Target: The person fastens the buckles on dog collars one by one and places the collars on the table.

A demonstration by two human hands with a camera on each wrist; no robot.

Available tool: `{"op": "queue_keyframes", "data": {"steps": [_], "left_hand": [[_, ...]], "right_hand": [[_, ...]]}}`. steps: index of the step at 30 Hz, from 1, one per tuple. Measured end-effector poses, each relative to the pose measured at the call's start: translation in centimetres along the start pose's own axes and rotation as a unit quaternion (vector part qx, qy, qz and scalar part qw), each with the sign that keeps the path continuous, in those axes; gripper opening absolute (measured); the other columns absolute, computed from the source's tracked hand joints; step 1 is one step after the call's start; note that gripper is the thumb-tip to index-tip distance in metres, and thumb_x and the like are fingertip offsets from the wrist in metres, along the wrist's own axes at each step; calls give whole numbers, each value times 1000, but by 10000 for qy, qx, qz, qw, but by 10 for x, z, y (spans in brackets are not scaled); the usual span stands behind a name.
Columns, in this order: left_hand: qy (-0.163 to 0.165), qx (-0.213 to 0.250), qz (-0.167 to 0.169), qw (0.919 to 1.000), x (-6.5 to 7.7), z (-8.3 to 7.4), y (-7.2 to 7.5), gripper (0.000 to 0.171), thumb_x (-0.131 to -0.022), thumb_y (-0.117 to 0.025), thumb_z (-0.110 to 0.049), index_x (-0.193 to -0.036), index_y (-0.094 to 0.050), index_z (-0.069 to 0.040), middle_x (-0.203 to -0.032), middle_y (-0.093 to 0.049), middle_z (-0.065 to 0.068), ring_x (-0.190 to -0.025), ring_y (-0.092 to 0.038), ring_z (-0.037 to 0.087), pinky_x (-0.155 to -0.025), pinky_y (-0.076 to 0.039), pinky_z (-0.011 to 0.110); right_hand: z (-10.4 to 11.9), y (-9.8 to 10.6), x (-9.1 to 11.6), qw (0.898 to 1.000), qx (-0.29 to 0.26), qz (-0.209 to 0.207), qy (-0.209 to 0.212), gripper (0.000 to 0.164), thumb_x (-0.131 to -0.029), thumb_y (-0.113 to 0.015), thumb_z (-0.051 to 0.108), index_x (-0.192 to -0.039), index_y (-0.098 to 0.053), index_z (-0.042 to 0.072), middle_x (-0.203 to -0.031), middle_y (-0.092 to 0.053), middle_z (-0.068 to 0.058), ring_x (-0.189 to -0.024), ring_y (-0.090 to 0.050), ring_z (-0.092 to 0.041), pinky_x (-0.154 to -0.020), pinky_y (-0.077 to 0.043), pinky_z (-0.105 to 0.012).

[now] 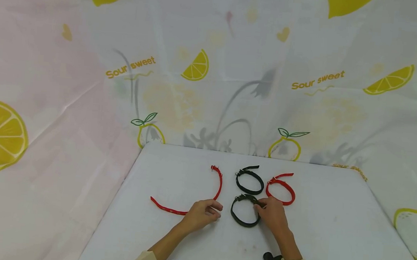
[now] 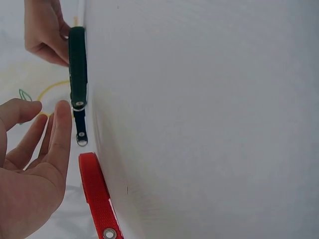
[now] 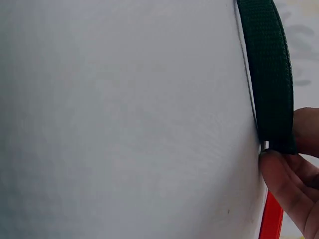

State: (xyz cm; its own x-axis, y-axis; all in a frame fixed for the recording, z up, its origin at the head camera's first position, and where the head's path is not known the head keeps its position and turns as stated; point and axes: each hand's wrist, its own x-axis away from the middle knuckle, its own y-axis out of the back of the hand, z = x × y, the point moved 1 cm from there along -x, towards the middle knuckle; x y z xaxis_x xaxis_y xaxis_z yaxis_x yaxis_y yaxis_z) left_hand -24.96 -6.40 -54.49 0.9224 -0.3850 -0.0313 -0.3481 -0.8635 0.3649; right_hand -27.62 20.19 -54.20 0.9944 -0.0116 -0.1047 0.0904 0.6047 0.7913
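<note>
In the head view, a dark green collar (image 1: pixel 244 224) stands on edge as a loop, its right side pinched by my right hand (image 1: pixel 274 217). The right wrist view shows the thumb and fingers at the end of the green strap (image 3: pixel 269 74). My left hand (image 1: pixel 201 216) hovers by an unfastened red collar (image 1: pixel 167 209), which curves over the table and is partly hidden behind the hand. Its fingers are loosely bent, with nothing between thumb and fingertips in the left wrist view. Metal eyelets show on the red strap (image 2: pixel 94 186).
Behind the green loop lies a black collar (image 1: pixel 249 191) closed in a ring with its tail sticking out. To its right is a looped red collar (image 1: pixel 293 196). The white table (image 1: pixel 339 238) meets a lemon-printed curtain (image 1: pixel 235 67) at the back.
</note>
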Motion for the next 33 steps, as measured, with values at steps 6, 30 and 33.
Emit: {"op": "queue_keyframes", "data": {"steps": [6,30,33], "left_hand": [[-42,4,-22,10000,1,-2,1,20,-89,-67,-5,-109,-68,-2,-104,-69,8,-84,-65,9,-71,-54,20],[-35,54,94,9999,2,1,7,21,-92,-66,-7,-111,-67,-1,-98,-68,9,-72,-66,12,-65,-53,22],[30,-33,188,9998,2,1,7,19,-93,-65,-10,-110,-67,-2,-90,-69,5,-63,-65,13,-58,-51,22]], "right_hand": [[0,-2,-1,9999,78,71,-29,17,-80,-80,11,-93,-75,1,-74,-66,0,-65,-54,-13,-57,-48,-28],[8,0,5,9934,905,-702,75,42,-81,-77,25,-113,-68,-1,-106,-61,-20,-94,-60,-32,-75,-54,-48],[11,-3,6,9920,873,-882,225,38,-82,-76,23,-111,-69,-1,-106,-60,-19,-97,-58,-33,-76,-53,-48]]}}
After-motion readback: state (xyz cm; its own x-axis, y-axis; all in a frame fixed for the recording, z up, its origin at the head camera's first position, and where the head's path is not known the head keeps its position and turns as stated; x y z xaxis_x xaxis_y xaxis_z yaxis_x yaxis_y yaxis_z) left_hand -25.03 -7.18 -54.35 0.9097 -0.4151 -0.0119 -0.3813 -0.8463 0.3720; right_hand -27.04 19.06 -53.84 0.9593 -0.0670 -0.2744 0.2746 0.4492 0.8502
